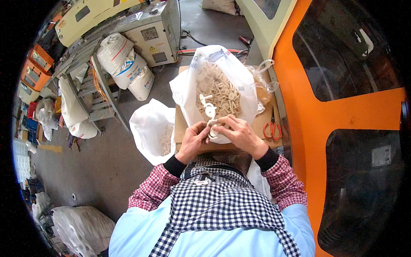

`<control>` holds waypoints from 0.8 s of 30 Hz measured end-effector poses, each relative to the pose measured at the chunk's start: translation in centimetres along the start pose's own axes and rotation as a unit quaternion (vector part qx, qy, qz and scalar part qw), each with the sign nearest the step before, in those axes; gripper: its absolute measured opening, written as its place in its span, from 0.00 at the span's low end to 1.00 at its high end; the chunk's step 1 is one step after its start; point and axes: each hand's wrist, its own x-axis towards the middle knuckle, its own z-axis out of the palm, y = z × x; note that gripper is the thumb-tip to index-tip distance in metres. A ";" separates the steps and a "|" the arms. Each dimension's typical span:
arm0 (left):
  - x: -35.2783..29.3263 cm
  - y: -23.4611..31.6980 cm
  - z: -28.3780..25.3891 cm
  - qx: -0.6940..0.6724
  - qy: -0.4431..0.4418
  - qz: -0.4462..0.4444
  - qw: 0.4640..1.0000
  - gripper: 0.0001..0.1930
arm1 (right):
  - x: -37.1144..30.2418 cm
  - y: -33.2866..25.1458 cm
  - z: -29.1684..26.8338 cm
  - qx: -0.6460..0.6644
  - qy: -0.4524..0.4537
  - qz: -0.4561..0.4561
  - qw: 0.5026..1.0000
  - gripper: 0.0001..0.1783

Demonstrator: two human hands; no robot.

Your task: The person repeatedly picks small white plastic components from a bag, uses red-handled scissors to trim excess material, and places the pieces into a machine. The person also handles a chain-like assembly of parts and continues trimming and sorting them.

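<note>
Between my two hands is a white moulded plastic piece [210,111] with round discs along a thin stem. My left hand [195,136] pinches its lower end, and my right hand [239,133] closes on it from the other side. Both hands are over the near edge of an open white bag [184,92], which holds a heap of small off-white plastic parts [218,88]. The bag stands on a brown cardboard surface [181,124]. Part of the held piece is hidden behind my fingers.
Red-handled scissors [272,130] lie on the cardboard at right, near a clear plastic bag [263,83]. A second white bag [145,124] with pale pieces stands lower left. An orange machine [295,107] walls the right side. Stacked sacks [124,64] and a ladder [100,113] stand at left.
</note>
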 end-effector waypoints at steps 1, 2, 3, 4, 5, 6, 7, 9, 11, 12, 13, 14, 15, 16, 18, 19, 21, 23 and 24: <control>0.1 -0.6 -0.2 -0.005 0.002 0.013 1.000 0.08 | -0.1 0.0 -0.1 0.006 -0.003 -0.003 1.000 0.09; 0.0 -0.6 0.0 0.063 0.037 0.053 0.996 0.08 | -0.1 0.0 -0.3 0.011 -0.005 -0.005 1.000 0.08; -0.2 -0.6 0.1 0.131 0.072 0.093 0.984 0.08 | -0.6 0.2 0.4 0.063 -0.031 0.067 0.995 0.09; -0.4 -0.6 0.2 0.198 0.105 0.132 0.965 0.08 | -1.4 0.6 1.7 0.114 -0.057 0.139 0.982 0.10; -0.8 -0.2 0.4 0.349 0.122 0.252 0.894 0.09 | -1.3 0.5 2.1 0.164 -0.082 0.210 0.960 0.11; -0.9 0.2 0.5 0.420 0.094 0.316 0.845 0.11 | -1.2 0.5 2.2 0.269 -0.090 0.274 0.919 0.11; -1.0 0.7 0.4 0.486 0.064 0.377 0.786 0.13 | -1.0 0.6 2.1 0.369 -0.096 0.332 0.863 0.12; -0.7 0.4 -0.2 0.556 0.013 0.416 0.720 0.20 | -1.4 1.3 2.8 0.504 -0.092 0.365 0.777 0.14; -0.1 0.5 -0.8 0.570 0.028 0.454 0.684 0.17 | -1.3 2.0 4.3 0.529 -0.071 0.383 0.754 0.15; 0.2 0.4 -1.0 0.576 0.036 0.473 0.666 0.16 | -1.1 2.1 4.5 0.541 -0.060 0.392 0.742 0.16; 0.5 0.1 -1.1 0.503 0.069 0.391 0.768 0.14 | -0.6 2.8 4.3 0.489 -0.084 0.309 0.811 0.14; 0.7 -0.3 -1.3 0.418 0.104 0.300 0.851 0.13 | 0.1 2.4 3.8 0.475 -0.091 0.336 0.808 0.14; 0.9 -0.5 -1.5 0.322 0.136 0.203 0.914 0.12 | 0.8 2.0 3.4 0.460 -0.099 0.363 0.804 0.14; 1.2 -0.4 -1.9 0.230 0.103 0.153 0.956 0.11 | 1.4 1.8 2.9 0.444 -0.106 0.390 0.799 0.13; 1.6 0.7 -2.1 0.032 0.023 0.044 0.998 0.10 | 1.0 0.8 2.4 0.519 -0.067 0.378 0.764 0.12; 0.9 0.8 -1.3 -0.022 0.032 -0.012 0.999 0.08 | 0.8 0.4 2.5 0.541 -0.052 0.366 0.755 0.11; 0.8 -0.1 -0.6 -0.148 0.042 -0.047 0.987 0.08 | 0.8 -1.2 2.7 0.620 0.003 0.356 0.700 0.12; 0.5 -1.0 -0.6 -0.240 0.047 -0.087 0.966 0.08 | 0.3 -2.5 2.6 0.545 0.034 0.303 0.781 0.13; 0.4 -1.3 -0.6 -0.208 0.040 -0.069 0.975 0.08 | 0.5 -3.5 2.1 0.519 0.069 0.301 0.797 0.13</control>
